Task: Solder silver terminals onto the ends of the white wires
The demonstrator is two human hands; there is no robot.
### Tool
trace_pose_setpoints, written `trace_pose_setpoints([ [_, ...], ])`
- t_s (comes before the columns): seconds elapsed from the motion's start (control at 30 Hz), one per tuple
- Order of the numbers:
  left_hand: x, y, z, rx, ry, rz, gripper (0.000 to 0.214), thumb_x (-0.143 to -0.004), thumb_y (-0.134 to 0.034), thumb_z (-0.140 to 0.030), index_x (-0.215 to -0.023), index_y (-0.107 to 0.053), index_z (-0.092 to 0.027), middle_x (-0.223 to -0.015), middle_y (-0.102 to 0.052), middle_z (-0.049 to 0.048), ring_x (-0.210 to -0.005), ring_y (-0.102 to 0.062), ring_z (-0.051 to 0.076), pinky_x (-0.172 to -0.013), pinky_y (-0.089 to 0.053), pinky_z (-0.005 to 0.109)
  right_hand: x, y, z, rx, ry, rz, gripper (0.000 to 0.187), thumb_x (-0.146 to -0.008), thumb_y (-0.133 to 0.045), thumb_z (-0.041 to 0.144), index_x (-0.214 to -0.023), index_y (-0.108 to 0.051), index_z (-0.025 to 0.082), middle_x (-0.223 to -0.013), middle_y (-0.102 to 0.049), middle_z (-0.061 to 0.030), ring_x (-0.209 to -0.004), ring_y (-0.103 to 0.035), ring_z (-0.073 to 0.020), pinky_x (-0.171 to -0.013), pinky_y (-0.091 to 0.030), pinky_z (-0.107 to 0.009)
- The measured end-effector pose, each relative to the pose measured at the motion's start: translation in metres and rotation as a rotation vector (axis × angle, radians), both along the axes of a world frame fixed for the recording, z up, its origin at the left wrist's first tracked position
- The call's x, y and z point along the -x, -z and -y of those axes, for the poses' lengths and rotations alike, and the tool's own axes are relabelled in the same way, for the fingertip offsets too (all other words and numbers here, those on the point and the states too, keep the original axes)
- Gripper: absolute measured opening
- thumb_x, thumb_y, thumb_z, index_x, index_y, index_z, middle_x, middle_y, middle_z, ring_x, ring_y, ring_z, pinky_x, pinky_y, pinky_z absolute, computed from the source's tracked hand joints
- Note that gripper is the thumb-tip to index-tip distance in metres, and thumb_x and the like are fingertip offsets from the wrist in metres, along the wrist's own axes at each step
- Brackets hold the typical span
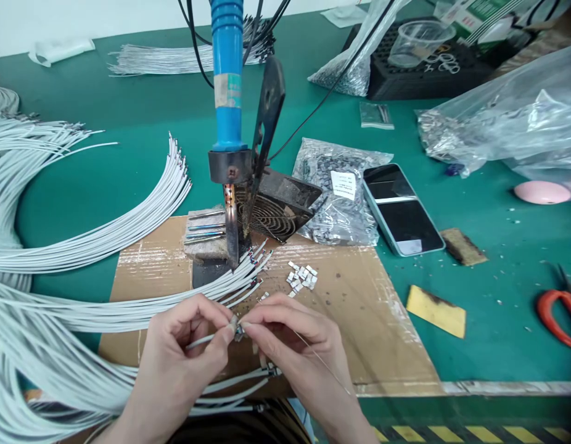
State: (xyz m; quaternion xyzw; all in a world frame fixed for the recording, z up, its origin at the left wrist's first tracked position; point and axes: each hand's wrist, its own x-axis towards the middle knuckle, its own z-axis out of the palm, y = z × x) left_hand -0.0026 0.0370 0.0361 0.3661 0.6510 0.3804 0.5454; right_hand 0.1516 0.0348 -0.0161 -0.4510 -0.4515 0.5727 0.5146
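My left hand (184,351) pinches the end of a thin white cable (203,340) between thumb and fingers. My right hand (295,345) pinches a tiny metal part (239,333) against that cable end, and a thin solder wire (322,364) trails from it toward me. Both hands meet over a brown cardboard sheet (359,320). Just beyond them lies a small heap of white connector pieces (301,277). A blue-handled soldering iron (227,111) stands clamped upright, tip down, behind the hands.
Bundles of white cables (82,246) fan across the left of the green table. A small fan (271,213), bags of parts (336,197), a phone (401,209), yellow sponge (436,311) and red scissors (560,314) lie to the right. The table edge has hazard tape (475,431).
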Motion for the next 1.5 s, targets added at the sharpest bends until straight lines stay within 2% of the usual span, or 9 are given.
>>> trace_pose_setpoints([
  [0.13, 0.000, 0.001, 0.000, -0.007, 0.002, 0.010, 0.013, -0.069, -0.079, -0.016, -0.061, -0.068, -0.017, -0.070, -0.071, -0.0007, -0.055, -0.045, 0.007, -0.052, -0.036, 0.014, -0.001, 0.001, 0.004, -0.063, 0.011, 0.084, 0.012, -0.094, -0.074, 0.022, -0.093, -0.084, 0.030, -0.081, -0.071, 0.0012, -0.059, -0.058, -0.0094, -0.052, -0.047, -0.019],
  [0.3, -0.001, 0.005, -0.002, -0.042, -0.029, -0.034, 0.012, -0.070, -0.078, -0.018, -0.062, -0.069, -0.017, -0.073, -0.072, -0.0002, -0.055, -0.044, 0.007, -0.051, -0.037, 0.015, -0.002, 0.007, 0.015, -0.075, 0.035, 0.225, 0.038, -0.112, -0.035, 0.035, -0.127, -0.070, 0.028, -0.095, -0.068, -0.0030, -0.073, -0.063, -0.0145, -0.067, -0.055, -0.025],
  [0.43, -0.001, 0.008, -0.005, -0.063, -0.052, -0.077, 0.011, -0.070, -0.077, -0.018, -0.064, -0.069, -0.017, -0.076, -0.072, 0.0006, -0.055, -0.040, 0.007, -0.051, -0.032, 0.017, -0.004, 0.018, 0.022, -0.069, 0.093, 0.331, 0.035, -0.111, -0.037, 0.033, -0.143, -0.050, 0.029, -0.094, -0.072, -0.0016, -0.074, -0.066, -0.0170, -0.071, -0.054, -0.028],
  [0.57, -0.001, 0.010, -0.008, -0.082, -0.081, -0.106, 0.010, -0.072, -0.076, -0.020, -0.066, -0.069, -0.017, -0.077, -0.070, 0.0002, -0.056, -0.039, 0.008, -0.052, -0.031, 0.019, -0.005, 0.015, 0.018, -0.158, 0.129, 0.500, 0.017, -0.108, -0.040, 0.027, -0.107, -0.057, 0.026, -0.085, -0.062, 0.0013, -0.070, -0.059, -0.0145, -0.065, -0.048, -0.025],
  [0.67, -0.001, 0.011, -0.010, -0.092, -0.083, -0.115, 0.010, -0.074, -0.076, -0.021, -0.067, -0.069, -0.018, -0.078, -0.070, -0.0006, -0.057, -0.038, 0.008, -0.052, -0.032, 0.019, -0.002, 0.006, 0.011, -0.229, 0.105, 0.514, 0.027, -0.108, -0.036, 0.020, -0.082, -0.045, 0.024, -0.074, -0.045, 0.0036, -0.064, -0.047, -0.0128, -0.060, -0.043, -0.023],
  [0.77, 0.000, 0.012, -0.012, -0.105, -0.079, -0.122, 0.011, -0.076, -0.075, -0.022, -0.068, -0.068, -0.018, -0.078, -0.070, -0.0002, -0.058, -0.040, 0.008, -0.052, -0.031, 0.020, 0.002, -0.002, 0.004, -0.258, 0.102, 0.479, 0.025, -0.105, -0.040, 0.014, -0.082, -0.044, 0.023, -0.079, -0.049, 0.0033, -0.068, -0.051, -0.0111, -0.063, -0.044, -0.022],
  [0.97, -0.001, 0.013, -0.018, -0.111, -0.075, -0.139, 0.012, -0.079, -0.074, -0.023, -0.071, -0.068, -0.019, -0.083, -0.073, 0.0009, -0.060, -0.047, 0.009, -0.052, -0.034, 0.021, 0.012, -0.005, -0.001, -0.237, 0.220, 0.413, 0.018, -0.098, -0.059, 0.010, -0.087, -0.059, 0.024, -0.114, -0.072, -0.0020, -0.105, -0.070, -0.0136, -0.093, -0.053, -0.024],
  [1.17, -0.004, 0.011, -0.023, -0.134, -0.076, -0.112, 0.011, -0.080, -0.073, -0.022, -0.071, -0.069, -0.018, -0.080, -0.073, 0.0004, -0.059, -0.049, 0.009, -0.055, -0.039, 0.020, 0.015, -0.008, -0.002, -0.165, 0.226, 0.368, 0.019, -0.096, -0.061, 0.011, -0.082, -0.060, 0.025, -0.110, -0.081, 0.0003, -0.096, -0.079, -0.0129, -0.087, -0.058, -0.021],
  [1.5, -0.006, 0.007, -0.032, -0.111, -0.091, -0.105, 0.011, -0.075, -0.076, -0.020, -0.069, -0.069, -0.017, -0.068, -0.064, -0.0027, -0.054, -0.041, 0.008, -0.049, -0.034, 0.018, 0.012, -0.013, -0.009, -0.093, 0.232, 0.383, 0.020, -0.093, -0.064, 0.014, -0.077, -0.060, 0.025, -0.107, -0.083, -0.0056, -0.094, -0.080, -0.0217, -0.087, -0.061, -0.033],
])
